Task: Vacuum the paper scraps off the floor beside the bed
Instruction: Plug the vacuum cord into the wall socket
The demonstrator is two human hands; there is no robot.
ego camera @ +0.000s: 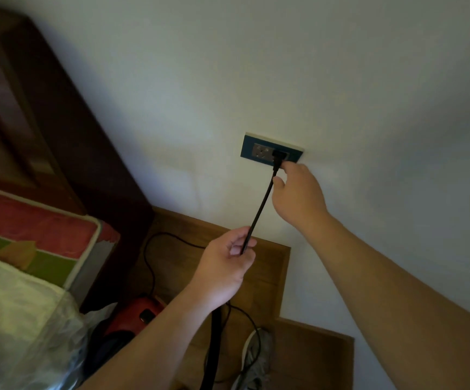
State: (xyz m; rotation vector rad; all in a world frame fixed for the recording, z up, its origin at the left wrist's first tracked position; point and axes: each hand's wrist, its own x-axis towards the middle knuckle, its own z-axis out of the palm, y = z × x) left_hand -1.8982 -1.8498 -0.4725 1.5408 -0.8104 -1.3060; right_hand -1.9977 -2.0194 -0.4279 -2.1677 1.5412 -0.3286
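Note:
A black plug (279, 156) sits in the blue wall socket (259, 149) on the white wall. My right hand (298, 192) reaches up to it, fingertips touching the plug's right side. The black power cord (262, 204) runs down from the plug into my left hand (228, 266), which pinches it between thumb and fingers. The cord loops on over the wooden floor (273, 277) to a red vacuum cleaner (135, 316) beside the bed (31, 249). No paper scraps show in this view.
A dark wooden headboard (59, 136) stands at the left against the wall. The bed carries a red and green mattress and a white cover. A grey shoe (256, 358) lies on the floor under my arms. A black hose (214, 347) runs down below my left forearm.

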